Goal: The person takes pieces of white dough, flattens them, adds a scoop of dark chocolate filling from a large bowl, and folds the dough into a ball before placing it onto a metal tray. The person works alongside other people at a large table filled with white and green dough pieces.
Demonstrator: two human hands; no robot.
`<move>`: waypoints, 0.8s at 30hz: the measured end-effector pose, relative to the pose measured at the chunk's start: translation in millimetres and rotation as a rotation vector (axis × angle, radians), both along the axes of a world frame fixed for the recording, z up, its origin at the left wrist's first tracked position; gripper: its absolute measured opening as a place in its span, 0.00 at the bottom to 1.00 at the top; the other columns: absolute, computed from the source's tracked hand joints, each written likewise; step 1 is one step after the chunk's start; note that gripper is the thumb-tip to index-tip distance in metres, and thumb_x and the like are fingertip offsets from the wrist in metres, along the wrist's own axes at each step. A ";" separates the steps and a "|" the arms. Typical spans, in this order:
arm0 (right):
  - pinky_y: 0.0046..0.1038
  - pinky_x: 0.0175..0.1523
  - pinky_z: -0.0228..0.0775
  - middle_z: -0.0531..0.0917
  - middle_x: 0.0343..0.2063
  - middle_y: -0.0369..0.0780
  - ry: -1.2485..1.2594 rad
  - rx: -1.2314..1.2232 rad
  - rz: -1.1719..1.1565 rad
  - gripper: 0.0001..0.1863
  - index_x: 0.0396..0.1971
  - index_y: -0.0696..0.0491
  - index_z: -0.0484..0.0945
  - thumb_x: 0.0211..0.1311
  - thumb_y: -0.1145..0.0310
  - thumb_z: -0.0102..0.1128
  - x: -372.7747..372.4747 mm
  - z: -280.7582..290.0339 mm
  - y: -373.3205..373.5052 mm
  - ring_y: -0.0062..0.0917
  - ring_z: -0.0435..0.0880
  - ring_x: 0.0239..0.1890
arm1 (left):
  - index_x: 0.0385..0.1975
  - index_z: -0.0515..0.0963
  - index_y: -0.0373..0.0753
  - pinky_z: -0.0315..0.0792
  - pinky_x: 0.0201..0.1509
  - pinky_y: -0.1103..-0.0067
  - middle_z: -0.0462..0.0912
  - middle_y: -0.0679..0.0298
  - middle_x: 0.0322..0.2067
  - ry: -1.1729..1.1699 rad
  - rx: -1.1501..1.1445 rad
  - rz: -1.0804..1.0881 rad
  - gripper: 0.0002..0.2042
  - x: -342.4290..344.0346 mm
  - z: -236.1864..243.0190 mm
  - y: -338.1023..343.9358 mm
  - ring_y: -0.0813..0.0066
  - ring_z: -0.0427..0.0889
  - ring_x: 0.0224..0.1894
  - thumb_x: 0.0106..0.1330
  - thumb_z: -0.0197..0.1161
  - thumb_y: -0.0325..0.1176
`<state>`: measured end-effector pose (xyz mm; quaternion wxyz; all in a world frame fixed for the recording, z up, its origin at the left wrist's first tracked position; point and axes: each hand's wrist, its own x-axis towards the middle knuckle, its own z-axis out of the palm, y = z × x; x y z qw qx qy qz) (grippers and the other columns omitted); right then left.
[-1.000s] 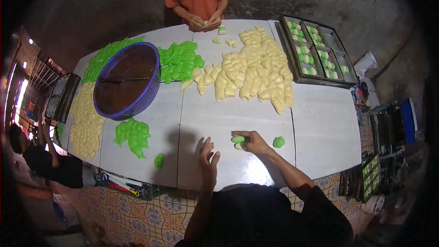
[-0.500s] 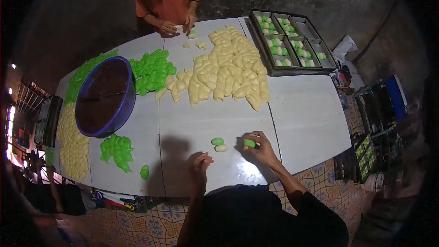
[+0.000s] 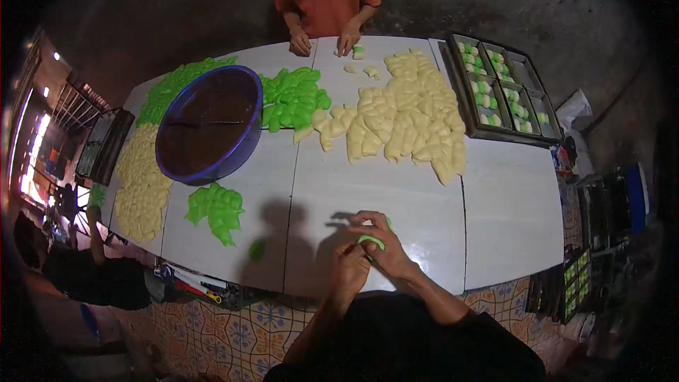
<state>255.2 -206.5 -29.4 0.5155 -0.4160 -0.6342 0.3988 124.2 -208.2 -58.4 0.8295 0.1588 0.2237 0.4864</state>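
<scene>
A strip of green dough [image 3: 371, 242] is held up between my two hands over the near middle of the white table. My right hand [image 3: 390, 255] is closed on it, thumb below and fingers curved over the far side. My left hand [image 3: 350, 269] is bunched, its fingertips pinching the dough's near-left end. Just past my right fingers a bit of another green piece shows; my hand hides the rest. Farther left, a single green dough piece [image 3: 257, 248] lies in my shadow, near a flat cluster of green dough pieces [image 3: 215, 211].
A blue basin [image 3: 244, 152] of brown liquid stands at left, among green and cream dough pieces [image 3: 139, 194]. Many cream pieces [image 3: 407, 113] cover the far middle. At far right sits a divided black tray [image 3: 495, 134] of green-and-cream rolls. A co-worker in orange [image 3: 329, 3] works across the table.
My hands have come together; the left has moved in to pinch the green dough in the right. The view has shifted, so the table appears farther right. The co-worker's hands have moved apart.
</scene>
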 end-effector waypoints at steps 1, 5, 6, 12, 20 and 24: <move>0.37 0.64 0.51 0.67 0.52 0.43 -0.079 0.038 0.005 0.24 0.50 0.53 0.74 0.61 0.51 0.54 -2.7 -2.8 4.8 0.36 0.60 0.59 | 0.37 0.78 0.36 0.71 0.48 0.77 0.80 0.63 0.37 -0.231 -0.215 -0.057 0.07 -4.3 -0.7 0.9 0.74 0.77 0.43 0.65 0.54 0.29; 0.37 0.63 0.54 0.64 0.57 0.41 0.288 -0.280 0.137 0.46 0.64 0.52 0.57 0.49 0.46 0.65 -7.4 -16.0 23.0 0.33 0.61 0.60 | 0.53 0.68 0.35 0.67 0.56 0.70 0.75 0.58 0.49 -0.644 -0.171 -0.136 0.29 -19.1 14.6 25.4 0.67 0.75 0.48 0.62 0.56 0.53; 0.37 0.61 0.56 0.62 0.58 0.40 0.459 -0.367 0.202 0.53 0.66 0.50 0.51 0.44 0.41 0.66 -7.1 -19.0 29.1 0.31 0.61 0.60 | 0.56 0.63 0.32 0.64 0.59 0.67 0.72 0.53 0.52 -0.543 -0.043 -0.218 0.41 -25.0 23.5 42.5 0.62 0.73 0.52 0.53 0.57 0.63; 0.44 0.57 0.62 0.56 0.63 0.40 0.676 -0.445 0.164 0.62 0.69 0.37 0.39 0.35 0.31 0.63 -20.5 -32.6 56.2 0.34 0.62 0.60 | 0.49 0.71 0.25 0.70 0.52 0.67 0.81 0.49 0.40 0.765 0.617 0.324 0.34 -135.6 59.8 280.4 0.56 0.80 0.42 0.70 0.35 0.57; 0.54 0.65 0.52 0.59 0.61 0.47 0.557 -0.354 0.056 0.44 0.68 0.36 0.45 0.55 0.51 0.63 -28.8 -48.4 64.8 0.40 0.60 0.62 | 0.49 0.70 0.27 0.70 0.39 0.59 0.80 0.55 0.29 1.670 0.393 -0.282 0.42 -207.9 17.4 421.8 0.55 0.79 0.35 0.63 0.30 0.68; 0.26 0.48 0.70 0.64 0.59 0.40 0.499 -0.298 -0.008 0.43 0.68 0.47 0.47 0.59 0.56 0.62 -32.7 -53.3 72.6 0.22 0.69 0.52 | 0.47 0.72 0.34 0.71 0.31 0.59 0.78 0.51 0.26 2.059 0.895 0.141 0.28 -187.8 50.0 359.5 0.54 0.78 0.31 0.69 0.37 0.54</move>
